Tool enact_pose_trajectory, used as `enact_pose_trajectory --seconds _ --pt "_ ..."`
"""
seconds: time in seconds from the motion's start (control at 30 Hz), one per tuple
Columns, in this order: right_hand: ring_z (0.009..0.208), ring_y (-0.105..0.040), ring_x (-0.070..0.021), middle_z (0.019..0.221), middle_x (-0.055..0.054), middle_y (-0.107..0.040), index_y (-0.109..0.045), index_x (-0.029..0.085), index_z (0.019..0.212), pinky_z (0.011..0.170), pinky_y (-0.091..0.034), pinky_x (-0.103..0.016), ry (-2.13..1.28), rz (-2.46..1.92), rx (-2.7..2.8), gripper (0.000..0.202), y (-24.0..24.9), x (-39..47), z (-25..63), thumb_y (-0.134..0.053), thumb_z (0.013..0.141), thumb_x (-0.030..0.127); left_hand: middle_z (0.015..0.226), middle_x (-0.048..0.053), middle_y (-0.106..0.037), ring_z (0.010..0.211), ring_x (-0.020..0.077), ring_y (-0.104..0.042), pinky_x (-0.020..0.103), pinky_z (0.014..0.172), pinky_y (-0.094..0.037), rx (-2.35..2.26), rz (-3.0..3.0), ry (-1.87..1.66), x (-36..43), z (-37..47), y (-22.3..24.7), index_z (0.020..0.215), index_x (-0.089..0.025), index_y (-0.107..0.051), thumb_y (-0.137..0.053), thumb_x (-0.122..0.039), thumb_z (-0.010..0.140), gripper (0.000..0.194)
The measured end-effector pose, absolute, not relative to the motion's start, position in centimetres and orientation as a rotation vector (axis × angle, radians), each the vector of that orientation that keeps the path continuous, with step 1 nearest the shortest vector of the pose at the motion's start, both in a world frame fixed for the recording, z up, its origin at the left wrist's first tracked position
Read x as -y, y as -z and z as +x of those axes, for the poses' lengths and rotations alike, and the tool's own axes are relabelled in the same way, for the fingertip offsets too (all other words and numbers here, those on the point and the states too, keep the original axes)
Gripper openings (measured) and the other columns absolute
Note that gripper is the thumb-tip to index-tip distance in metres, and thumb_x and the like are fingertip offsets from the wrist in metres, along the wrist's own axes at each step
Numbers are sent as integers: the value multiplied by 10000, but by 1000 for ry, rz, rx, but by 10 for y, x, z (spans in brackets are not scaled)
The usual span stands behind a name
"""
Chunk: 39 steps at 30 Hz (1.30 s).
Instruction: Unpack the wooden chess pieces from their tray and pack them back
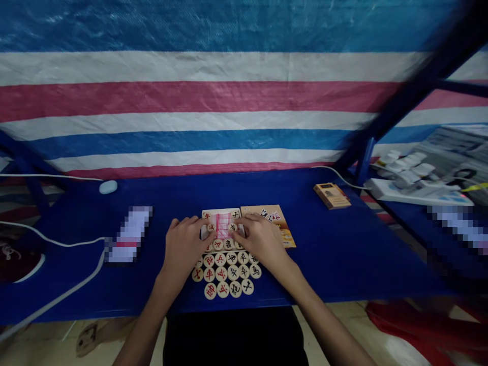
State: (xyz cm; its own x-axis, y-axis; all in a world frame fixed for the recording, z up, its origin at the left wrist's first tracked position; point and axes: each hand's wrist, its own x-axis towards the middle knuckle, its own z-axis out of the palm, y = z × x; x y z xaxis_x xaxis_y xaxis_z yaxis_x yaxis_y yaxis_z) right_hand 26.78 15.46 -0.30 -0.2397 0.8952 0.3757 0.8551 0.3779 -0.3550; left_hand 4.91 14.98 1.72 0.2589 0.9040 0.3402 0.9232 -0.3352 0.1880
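A shallow open box holds round Chinese chess pieces and a folded paper sheet with pink lines. Over its left side my left hand is closed, thumb and fingers about a red-marked chess piece. My right hand pinches a black-marked chess piece at the box's right side. Nearer my body, several more chess pieces lie in rows on the blue table, red-marked ones left and black-marked ones right. The box's printed lid lies partly under my right hand.
A phone with a cable lies left, near a pale blue earphone case. At the right are a cigarette pack and a power strip with several plugs. Blue frame posts and a striped tarp bound the back.
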Motion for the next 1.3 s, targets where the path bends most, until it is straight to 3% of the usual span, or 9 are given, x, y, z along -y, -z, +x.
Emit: enact_pose_trajectory --seconds 0.17,0.3,0.4,0.63,0.9,1.3 --pt "804 -668 -194 867 -35 -708 -728 234 1017 655 -476 -307 -121 -1462 2041 182 -4 -149 268 -658 918 370 908 20 -721 861 221 -675 390 826 -437 1726 -2482 698 -145 48 -23 1014 -250 -731 -656 -383 930 174" --pt "917 -677 -192 1003 -64 -718 -679 210 1103 784 -549 -332 -132 -1306 1898 202 -13 -130 270 -615 940 311 1085 38 -692 792 145 -643 331 809 -505 1677 -2520 1156 -118 40 -26 1143 -232 -683 -639 -322 950 218" --pt "1001 -683 -205 1085 -57 -725 -652 236 1161 872 -567 -368 -163 -1157 1841 265 -14 -106 275 -657 897 212 1063 31 -684 740 107 -620 269 742 -532 1694 -2507 1409 -90 32 -19 1188 -228 -654 -651 -246 940 249" --pt "1005 -699 -203 1126 -64 -731 -585 234 1328 845 -596 -363 -184 -1024 1978 487 6 -59 288 -688 869 109 1106 69 -700 934 154 -690 273 793 -595 1549 -2624 1416 -54 24 4 1223 -223 -637 -664 -137 912 324" --pt "958 -702 -203 1075 -71 -717 -637 218 1215 785 -607 -346 -246 -1096 1986 352 22 -45 296 -728 878 174 1046 68 -713 922 162 -711 290 822 -627 1524 -2600 1353 -48 20 21 1178 -189 -670 -668 -122 893 293" --pt "1044 -674 -177 1162 -63 -684 -626 231 1296 871 -590 -322 -370 -1016 1940 397 17 -49 262 -706 913 168 1138 72 -709 1052 171 -698 305 916 -616 1486 -2592 1487 -48 48 15 1232 -197 -656 -663 -96 892 354"
